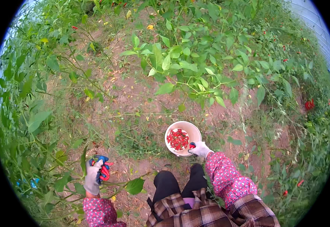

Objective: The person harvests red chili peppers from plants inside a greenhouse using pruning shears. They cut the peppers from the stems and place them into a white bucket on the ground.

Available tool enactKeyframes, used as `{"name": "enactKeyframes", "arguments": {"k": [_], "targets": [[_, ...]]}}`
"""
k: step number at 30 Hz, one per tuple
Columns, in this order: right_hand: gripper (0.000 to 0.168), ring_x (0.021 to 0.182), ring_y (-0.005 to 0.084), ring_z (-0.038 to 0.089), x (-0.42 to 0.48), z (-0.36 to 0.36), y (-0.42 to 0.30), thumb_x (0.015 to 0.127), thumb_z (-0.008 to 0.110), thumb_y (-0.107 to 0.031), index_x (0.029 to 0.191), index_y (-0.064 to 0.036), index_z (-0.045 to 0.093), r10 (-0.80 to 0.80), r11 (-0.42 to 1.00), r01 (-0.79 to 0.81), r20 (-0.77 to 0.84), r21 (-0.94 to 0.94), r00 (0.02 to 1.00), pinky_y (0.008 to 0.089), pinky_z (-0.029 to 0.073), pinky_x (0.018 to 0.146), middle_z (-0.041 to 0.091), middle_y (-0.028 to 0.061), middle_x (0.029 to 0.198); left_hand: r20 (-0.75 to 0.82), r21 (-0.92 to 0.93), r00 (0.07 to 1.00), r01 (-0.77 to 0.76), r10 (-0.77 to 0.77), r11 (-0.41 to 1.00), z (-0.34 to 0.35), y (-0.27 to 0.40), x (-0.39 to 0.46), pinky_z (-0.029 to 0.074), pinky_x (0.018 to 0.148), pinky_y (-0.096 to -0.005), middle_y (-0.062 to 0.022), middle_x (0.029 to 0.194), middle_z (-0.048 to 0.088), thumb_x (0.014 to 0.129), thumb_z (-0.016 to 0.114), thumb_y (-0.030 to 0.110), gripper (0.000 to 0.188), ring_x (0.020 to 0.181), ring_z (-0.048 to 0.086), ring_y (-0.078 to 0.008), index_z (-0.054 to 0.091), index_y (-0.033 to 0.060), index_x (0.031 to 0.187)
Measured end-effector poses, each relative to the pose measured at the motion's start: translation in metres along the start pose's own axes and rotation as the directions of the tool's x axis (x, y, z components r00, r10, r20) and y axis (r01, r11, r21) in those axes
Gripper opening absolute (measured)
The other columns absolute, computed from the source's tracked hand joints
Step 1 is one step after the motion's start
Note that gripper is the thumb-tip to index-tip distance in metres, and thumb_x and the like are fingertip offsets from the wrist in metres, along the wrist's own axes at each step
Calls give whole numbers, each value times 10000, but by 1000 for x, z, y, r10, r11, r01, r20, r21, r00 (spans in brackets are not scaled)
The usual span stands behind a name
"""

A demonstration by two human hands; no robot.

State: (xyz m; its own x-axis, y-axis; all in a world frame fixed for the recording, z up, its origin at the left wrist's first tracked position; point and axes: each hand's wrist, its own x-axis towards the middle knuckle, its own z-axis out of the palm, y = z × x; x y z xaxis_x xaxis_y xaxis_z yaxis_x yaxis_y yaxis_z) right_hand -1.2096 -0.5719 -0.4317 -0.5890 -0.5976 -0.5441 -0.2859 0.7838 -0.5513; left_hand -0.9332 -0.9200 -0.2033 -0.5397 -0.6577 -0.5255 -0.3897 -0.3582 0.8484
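Observation:
My left hand (96,173), in a grey glove with a blue coated palm, is closed around several red chili peppers (105,172) at the lower left, beside a leafy stem. A white plastic bucket (194,131) stands upright in front of my legs, with many red chili peppers (178,139) on its bottom. At the bucket's near right rim is my right hand (200,149), gloved the same way, its fingers reaching over the rim. Something red shows at those fingertips; whether it is a pepper or part of the glove, I cannot tell.
Leafy pepper plants (182,62) spread ahead of me, with denser rows at left and right. A green-leaved branch (133,185) extends between my left hand and my legs. Red peppers (309,104) hang at the right. Weeds and thin stems cross the soil (125,93).

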Motion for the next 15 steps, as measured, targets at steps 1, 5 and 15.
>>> {"name": "enactKeyframes", "arguments": {"k": [1, 5, 15], "targets": [[502, 940, 316, 549, 18, 7, 10, 644, 675, -377, 1048, -98, 569, -75, 992, 80, 46, -97, 996, 381, 441, 792, 574, 192, 963, -18, 8, 1000, 18, -17, 1000, 8, 4, -2, 419, 436, -228, -55, 671, 584, 803, 594, 156, 175, 519, 536, -113, 579, -9, 860], [785, 1077, 375, 443, 47, 20, 64, 589, 720, -403, 1235, -89, 404, 86, 976, -152, -364, -157, 927, 401, 392, 889, 444, 242, 1167, -180, 99, 980, -70, 88, 993, 42, 7, -17, 440, 464, -240, -59, 682, 579, 807, 581, 218, 214, 543, 537, -111, 567, 7, 845], [194, 424, 135, 454, 124, 208, 219, 847, 513, -250, 708, -116, 540, -199, -631, -204, 98, 748, 975, 276, 353, 370, 458, 5, 533, -141, -425, 966, 137, -215, 895, 64, -17, -61, 349, 343, -238, -79, 630, 535, 815, 562, 141, 180, 414, 451, -118, 548, -16, 902]]}}
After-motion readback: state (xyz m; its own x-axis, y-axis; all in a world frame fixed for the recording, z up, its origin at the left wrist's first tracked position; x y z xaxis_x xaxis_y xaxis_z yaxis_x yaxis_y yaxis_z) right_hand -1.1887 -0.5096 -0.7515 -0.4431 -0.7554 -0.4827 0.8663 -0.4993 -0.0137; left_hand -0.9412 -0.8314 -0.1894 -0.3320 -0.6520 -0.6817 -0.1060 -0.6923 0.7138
